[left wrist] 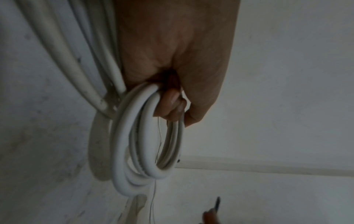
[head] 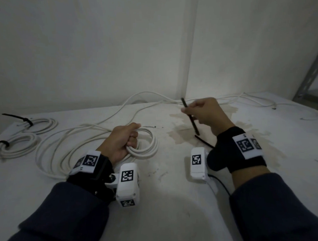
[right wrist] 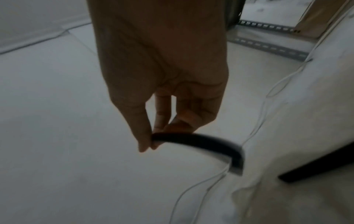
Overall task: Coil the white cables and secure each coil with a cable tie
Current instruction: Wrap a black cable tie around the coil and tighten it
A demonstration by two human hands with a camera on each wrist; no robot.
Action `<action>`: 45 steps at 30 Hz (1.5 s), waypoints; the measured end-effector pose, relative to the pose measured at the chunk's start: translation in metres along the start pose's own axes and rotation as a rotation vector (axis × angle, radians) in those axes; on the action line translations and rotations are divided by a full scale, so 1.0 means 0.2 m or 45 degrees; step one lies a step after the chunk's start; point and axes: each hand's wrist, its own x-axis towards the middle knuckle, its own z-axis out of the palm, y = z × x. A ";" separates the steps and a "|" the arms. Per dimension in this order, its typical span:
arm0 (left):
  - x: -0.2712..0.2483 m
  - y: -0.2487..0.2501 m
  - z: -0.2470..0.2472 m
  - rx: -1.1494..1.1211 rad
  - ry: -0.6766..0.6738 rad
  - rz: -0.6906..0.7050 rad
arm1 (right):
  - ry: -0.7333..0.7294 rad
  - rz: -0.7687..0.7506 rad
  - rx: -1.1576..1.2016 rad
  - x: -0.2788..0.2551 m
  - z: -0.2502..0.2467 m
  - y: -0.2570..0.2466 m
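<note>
- The left hand is gripping the near side of the white coil, fingers curled round the bunched loops; the coil's far side is lying on the table, and in the left wrist view the turns are sitting unevenly, so squeezing them into one tight bundle first would give the tie a neat seat
- A second black tie is lying on the stained patch of the table just beside the right wrist, ready as a spare
- The right hand is pinching a black cable tie between thumb and fingertips, raised above the table to the right of the coil and apart from it; threading its pointed end through the coil's opening close beside the left fingers looks like the best way in, since the loops are held firmest there
- Loose cable is trailing from the coil toward the back wall; I judge it needs winding in before cinching, or the tie will be locking a half-made coil
- At the far left two finished coils are lying tied with black ties
</note>
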 end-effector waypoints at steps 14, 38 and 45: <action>-0.18 0.08 -0.08 0.401 0.008 0.239 | -0.589 0.089 0.703 -0.25 0.45 -0.19; -0.22 0.02 -0.19 0.165 0.082 0.245 | -0.729 0.170 1.082 -0.34 0.53 -0.09; -0.21 0.01 -0.19 0.251 0.109 0.275 | -0.798 0.098 1.249 -0.33 0.53 -0.07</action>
